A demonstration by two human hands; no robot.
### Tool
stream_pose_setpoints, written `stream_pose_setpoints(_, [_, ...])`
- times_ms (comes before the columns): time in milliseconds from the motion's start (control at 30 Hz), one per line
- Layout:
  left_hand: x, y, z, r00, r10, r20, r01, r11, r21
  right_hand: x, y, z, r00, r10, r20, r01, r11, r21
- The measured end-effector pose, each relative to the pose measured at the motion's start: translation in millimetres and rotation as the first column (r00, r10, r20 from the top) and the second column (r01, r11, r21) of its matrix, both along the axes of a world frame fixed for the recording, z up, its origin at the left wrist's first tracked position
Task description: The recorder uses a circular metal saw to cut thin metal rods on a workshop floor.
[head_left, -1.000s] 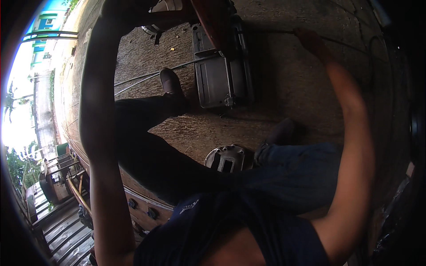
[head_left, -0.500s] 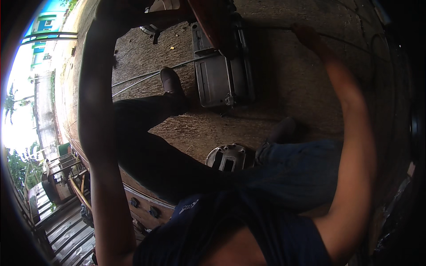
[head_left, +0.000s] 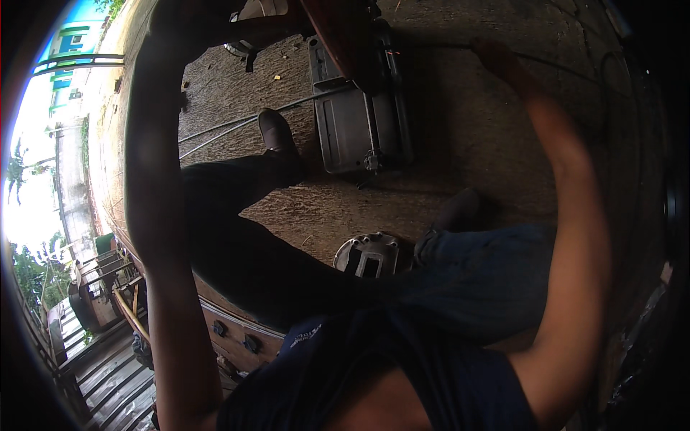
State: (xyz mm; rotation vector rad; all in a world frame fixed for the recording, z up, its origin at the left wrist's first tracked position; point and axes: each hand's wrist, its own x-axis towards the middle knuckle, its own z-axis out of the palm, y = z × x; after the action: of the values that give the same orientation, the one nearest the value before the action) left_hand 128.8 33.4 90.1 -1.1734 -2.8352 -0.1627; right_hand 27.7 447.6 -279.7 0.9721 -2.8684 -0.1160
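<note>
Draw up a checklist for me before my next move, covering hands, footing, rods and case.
1. Right hand closed on the dark rod: ok.
2. Left hand grip: cannot tell, too dark.
3. Left boot and right boot on the floor, apart: ok.
4. Thin pale rods away from the left boot: not ok, they run right by its toe.
5. Gray panelled case clear of both boots: ok.

Rough brown floor (head_left: 489, 144), blue building (head_left: 90, 43), bright daylight (head_left: 32, 201)
</note>
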Motion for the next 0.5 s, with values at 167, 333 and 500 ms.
stream_pose_setpoints(167, [-8, -15, -13, 0.968, -0.058, 0.246, -0.015, 0.959, 0.284, -2, 1, -2, 1.000, 0.007, -0.008, -0.007, 1.000, -0.014])
stream_pose_setpoints(333, [-10, -15, -17, 0.820, -0.209, 0.533, -0.175, 0.795, 0.580, -3, 7, -7, 1.000, 0.014, -0.006, -0.014, 0.999, -0.039])
stream_pose_setpoints(500, [0, -6, -3, 0.938, 0.043, 0.345, -0.153, 0.943, 0.297, -1, 2, -4, 0.999, 0.028, 0.022, -0.028, 0.999, -0.020])
